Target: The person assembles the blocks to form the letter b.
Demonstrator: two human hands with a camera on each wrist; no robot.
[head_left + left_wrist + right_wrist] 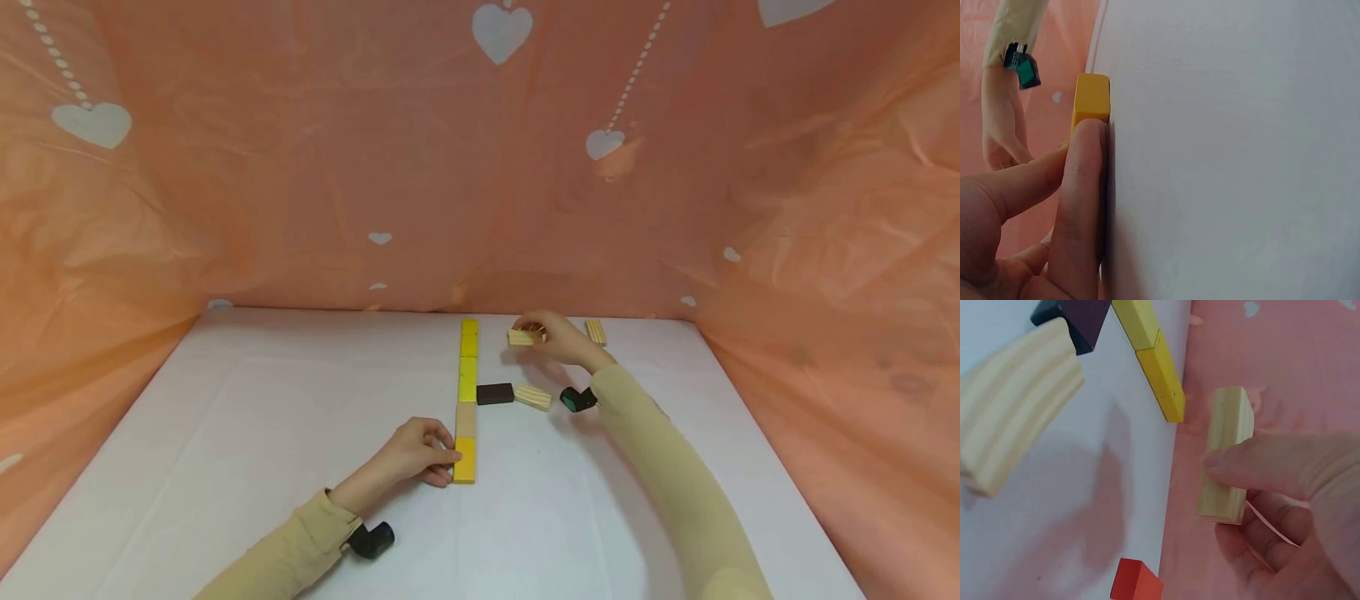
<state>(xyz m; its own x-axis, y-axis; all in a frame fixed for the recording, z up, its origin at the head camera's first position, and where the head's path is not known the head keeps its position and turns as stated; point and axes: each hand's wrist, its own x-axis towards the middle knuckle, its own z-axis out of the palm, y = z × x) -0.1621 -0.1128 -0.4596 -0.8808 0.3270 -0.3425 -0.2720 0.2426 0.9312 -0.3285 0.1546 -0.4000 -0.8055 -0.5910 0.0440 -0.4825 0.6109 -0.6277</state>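
My right hand (551,333) pinches a pale wooden block (1225,456) between thumb and fingers, lifted above the back of the table. Nearer me, my left hand (420,454) touches an orange-yellow block (465,462), its thumb on the top and a straight finger along the side. That block ends a straight row with a plain wooden block (466,419), a light-yellow block (467,379) and a yellow block (469,337). Against the row's right side lies a dark brown block (495,394). A striped wooden block (533,397) lies slightly turned beside it.
Another striped wooden block (596,332) lies at the back right. A red block (1135,581) shows at the bottom of the right wrist view. The white table (300,375) meets an orange curtain (337,167) with white hearts at the back and sides.
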